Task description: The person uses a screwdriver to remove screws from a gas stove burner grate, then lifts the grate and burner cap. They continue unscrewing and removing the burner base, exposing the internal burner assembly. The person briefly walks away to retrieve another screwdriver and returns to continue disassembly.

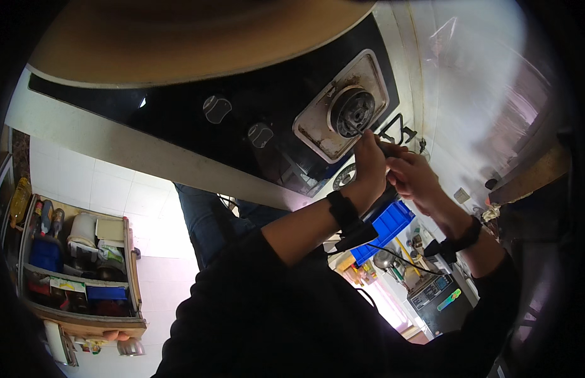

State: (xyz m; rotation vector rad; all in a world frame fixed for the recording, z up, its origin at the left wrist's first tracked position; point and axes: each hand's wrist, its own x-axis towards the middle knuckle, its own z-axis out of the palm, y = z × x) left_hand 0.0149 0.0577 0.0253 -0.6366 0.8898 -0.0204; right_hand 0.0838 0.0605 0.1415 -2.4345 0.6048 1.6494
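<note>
My left hand (pixel 369 169) is closed at the near right edge of a round gas burner (pixel 355 108), its fingertips by the burner's dark metal head. Close beside it, my right hand (pixel 415 181) is closed too, with thumb and fingers curled together. A slim dark tool (pixel 389 150) shows between the two hands, pointing at the burner; its kind is hidden by my fingers. The burner sits in a stained metal drip tray (pixel 314 131) on a black glass hob (pixel 179 120). A black strap circles each wrist.
Two knobs (pixel 217 109) are on the hob. A black pan support (pixel 403 131) and a loose ring (pixel 345 177) lie beside it. A blue plastic basket (pixel 384 232) stands beyond my forearms. At left is a loaded shelf cart (pixel 138 271). A large tan curved surface (pixel 198 44) covers the top.
</note>
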